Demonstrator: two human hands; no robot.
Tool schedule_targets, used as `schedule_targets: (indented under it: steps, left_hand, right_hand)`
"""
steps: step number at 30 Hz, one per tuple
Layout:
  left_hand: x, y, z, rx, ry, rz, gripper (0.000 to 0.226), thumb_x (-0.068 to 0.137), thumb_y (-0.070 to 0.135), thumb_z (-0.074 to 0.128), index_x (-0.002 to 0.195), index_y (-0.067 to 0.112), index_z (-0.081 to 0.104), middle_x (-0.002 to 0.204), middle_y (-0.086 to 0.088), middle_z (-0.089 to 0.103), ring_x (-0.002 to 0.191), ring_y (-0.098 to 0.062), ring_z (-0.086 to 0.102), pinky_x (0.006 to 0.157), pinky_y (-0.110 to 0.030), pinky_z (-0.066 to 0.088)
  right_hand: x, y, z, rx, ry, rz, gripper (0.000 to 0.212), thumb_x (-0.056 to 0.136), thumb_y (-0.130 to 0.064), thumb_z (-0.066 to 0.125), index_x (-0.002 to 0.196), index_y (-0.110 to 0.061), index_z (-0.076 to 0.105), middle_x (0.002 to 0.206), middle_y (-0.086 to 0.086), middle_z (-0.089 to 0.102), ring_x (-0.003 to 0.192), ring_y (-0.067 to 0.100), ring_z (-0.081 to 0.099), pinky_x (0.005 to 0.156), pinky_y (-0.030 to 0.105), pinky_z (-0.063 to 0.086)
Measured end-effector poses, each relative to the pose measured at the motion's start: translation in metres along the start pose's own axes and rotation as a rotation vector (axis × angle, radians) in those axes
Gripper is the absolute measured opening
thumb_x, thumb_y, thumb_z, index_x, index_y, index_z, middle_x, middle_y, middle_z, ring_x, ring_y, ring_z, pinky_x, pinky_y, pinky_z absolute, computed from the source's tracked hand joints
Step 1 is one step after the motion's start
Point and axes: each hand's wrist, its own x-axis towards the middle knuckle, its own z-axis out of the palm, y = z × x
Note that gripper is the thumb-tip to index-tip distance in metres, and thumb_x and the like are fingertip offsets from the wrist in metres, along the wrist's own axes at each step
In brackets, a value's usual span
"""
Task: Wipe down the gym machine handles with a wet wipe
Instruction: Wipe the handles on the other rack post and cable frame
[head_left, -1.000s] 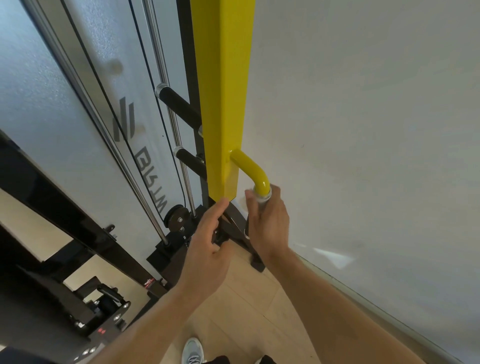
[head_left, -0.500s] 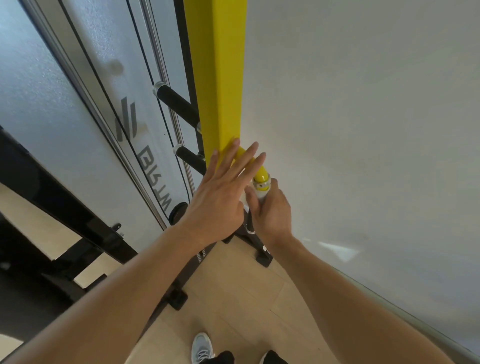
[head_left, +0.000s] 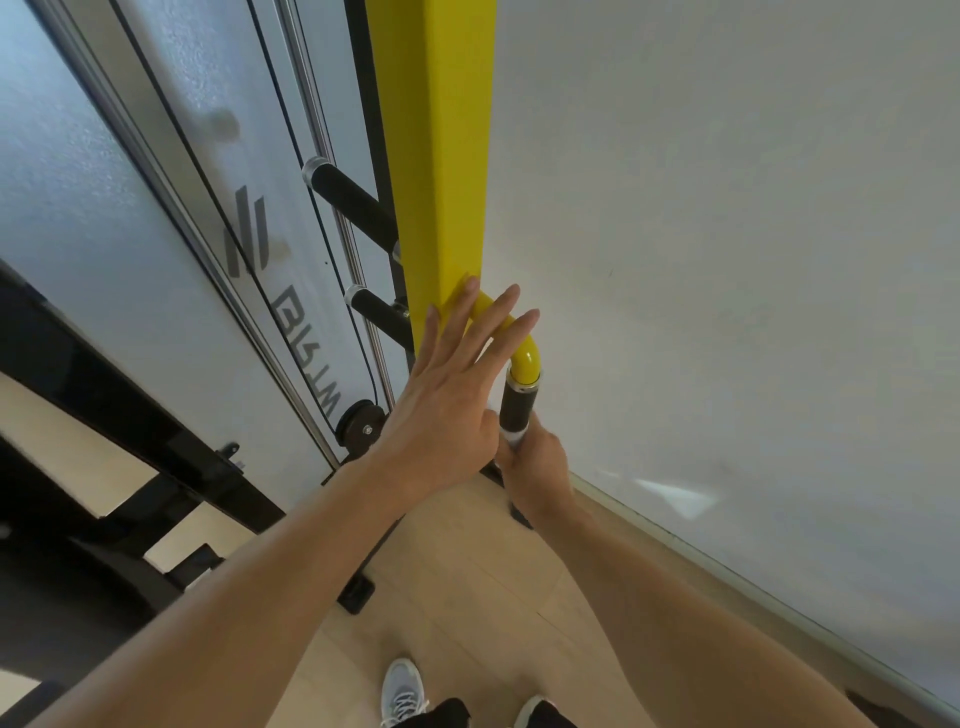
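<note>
A yellow square post (head_left: 441, 156) carries a curved yellow bar (head_left: 524, 358) that ends in a black grip handle (head_left: 515, 408) pointing down. My right hand (head_left: 535, 467) is closed around the lower end of this handle, with a bit of white wet wipe (head_left: 514, 436) showing at its top. My left hand (head_left: 447, 395) lies flat with fingers spread against the post's bottom end and the yellow bar. Two more black grip handles (head_left: 353, 208) (head_left: 376, 312) stick out to the left of the post.
A white wall (head_left: 727, 260) stands close on the right. The machine's grey shroud (head_left: 182, 234), guide rods, cable and pulley (head_left: 361, 428) fill the left. Black frame beams (head_left: 130, 441) run low on the left. My shoes (head_left: 402, 691) stand on the wooden floor.
My left hand rose from below the post and now rests flat on its bottom end. My right hand slid down the handle, uncovering the black grip below the yellow bend.
</note>
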Motion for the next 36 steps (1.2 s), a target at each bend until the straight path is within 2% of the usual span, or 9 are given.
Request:
schedule_targets:
  steps: [3,8,13,19,23,25,30,32,36]
  left_hand:
    - [0.001,0.0,-0.002,-0.016,-0.011,0.016,0.095,0.07,0.002,0.048,0.157,0.024,0.019,0.167,0.001,0.008,0.153,-0.024,-0.013,0.122,-0.056,-0.004]
    - [0.002,-0.002,-0.002,-0.05,0.015,0.008,0.087,0.075,0.003,0.044,0.157,0.023,0.021,0.167,0.001,0.009,0.154,-0.023,-0.012,0.123,-0.053,-0.005]
    - [0.002,-0.001,-0.004,-0.072,-0.025,0.022,0.092,0.073,-0.001,0.048,0.157,0.023,0.02,0.168,0.002,0.007,0.153,-0.021,-0.015,0.123,-0.053,-0.006]
    - [0.002,-0.003,-0.002,-0.077,0.013,0.032,0.091,0.074,-0.002,0.049,0.157,0.023,0.02,0.167,0.001,0.009,0.153,-0.023,-0.013,0.122,-0.058,-0.001]
    - [0.002,-0.003,-0.001,-0.08,0.007,0.022,0.094,0.073,-0.004,0.053,0.157,0.023,0.02,0.168,0.003,0.008,0.153,-0.021,-0.014,0.122,-0.055,-0.005]
    - [0.004,-0.004,-0.002,-0.085,-0.001,0.027,0.095,0.073,-0.004,0.054,0.158,0.023,0.02,0.168,0.004,0.006,0.153,-0.02,-0.015,0.122,-0.055,-0.005]
    - [0.007,-0.007,-0.001,-0.084,0.011,0.025,0.093,0.074,-0.003,0.052,0.157,0.023,0.019,0.168,0.002,0.008,0.153,-0.022,-0.014,0.122,-0.059,-0.001]
    - [0.008,-0.007,0.0,-0.083,0.007,0.022,0.093,0.074,-0.003,0.052,0.157,0.023,0.019,0.168,0.002,0.007,0.153,-0.022,-0.014,0.122,-0.057,-0.002]
    - [0.009,-0.006,0.0,-0.104,-0.008,0.013,0.097,0.072,-0.005,0.054,0.158,0.023,0.019,0.168,0.003,0.005,0.153,-0.02,-0.016,0.122,-0.055,-0.005]
  right_hand:
    - [0.001,0.007,0.004,-0.023,0.001,0.04,0.038,0.095,-0.047,0.06,0.123,-0.021,0.054,0.093,-0.001,0.071,0.081,0.018,0.067,0.077,0.037,0.058]
    - [0.016,-0.024,-0.021,0.173,0.126,-0.221,0.025,0.096,-0.038,0.062,0.111,-0.018,0.061,0.088,-0.005,0.072,0.076,0.011,0.068,0.068,0.022,0.054]
    - [0.003,0.016,0.001,-0.02,-0.114,0.121,0.023,0.092,-0.044,0.066,0.104,-0.031,0.051,0.088,-0.004,0.069,0.079,0.019,0.066,0.075,0.037,0.059]
    - [0.009,-0.043,-0.032,0.327,0.121,-0.215,0.009,0.096,-0.023,0.065,0.101,-0.017,0.062,0.08,-0.001,0.069,0.067,0.01,0.065,0.059,0.017,0.052]
    - [0.002,-0.017,-0.011,0.191,-0.028,0.09,0.016,0.092,-0.025,0.069,0.103,-0.022,0.058,0.08,-0.004,0.067,0.075,0.016,0.067,0.061,0.024,0.052]
    - [0.001,-0.01,-0.009,0.121,-0.066,0.139,0.017,0.092,-0.026,0.069,0.103,-0.023,0.057,0.083,-0.003,0.066,0.078,0.021,0.065,0.068,0.03,0.054]
    - [0.016,-0.052,-0.042,0.285,0.079,-0.248,0.007,0.095,-0.021,0.067,0.096,-0.015,0.063,0.076,-0.006,0.067,0.062,0.001,0.06,0.06,0.008,0.045]
    - [0.015,-0.043,-0.034,0.296,0.048,-0.161,0.009,0.094,-0.022,0.067,0.098,-0.015,0.063,0.078,-0.004,0.068,0.063,0.003,0.061,0.06,0.014,0.047]
    - [0.014,0.012,0.001,0.038,-0.188,0.265,0.014,0.094,-0.035,0.064,0.1,-0.023,0.061,0.087,0.002,0.07,0.073,0.013,0.066,0.06,0.024,0.05]
